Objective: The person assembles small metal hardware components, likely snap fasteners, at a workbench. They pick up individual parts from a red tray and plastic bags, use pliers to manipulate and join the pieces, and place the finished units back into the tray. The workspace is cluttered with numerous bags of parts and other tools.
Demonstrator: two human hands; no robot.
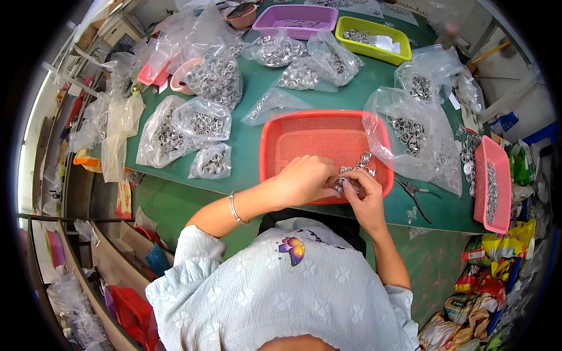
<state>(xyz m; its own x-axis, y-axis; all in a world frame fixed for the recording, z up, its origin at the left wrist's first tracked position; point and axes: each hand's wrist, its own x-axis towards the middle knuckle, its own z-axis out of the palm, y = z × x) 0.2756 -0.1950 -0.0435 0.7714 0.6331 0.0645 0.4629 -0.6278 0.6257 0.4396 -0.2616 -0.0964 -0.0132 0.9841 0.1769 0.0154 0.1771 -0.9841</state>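
Observation:
Over the near edge of a red plastic basket [304, 153], my left hand [308, 176] and my right hand [364, 192] meet with fingers closed. Between them is a small shiny metal ring-like piece [339, 185], pinched by the right thumb and fingers. The left fingertips press against it too, partly hiding it. Several loose silvery metal pieces [366, 162] lie in the basket's right side, just beyond my right hand. A pair of pliers [414, 196] with dark handles rests on the green table, right of the basket.
Clear bags of metal pieces stand left [205, 120] and right [407, 134] of the basket. Purple [295, 20] and yellow-green [374, 38] baskets sit at the back. A pink basket [493, 186] of small parts stands at the table's right edge.

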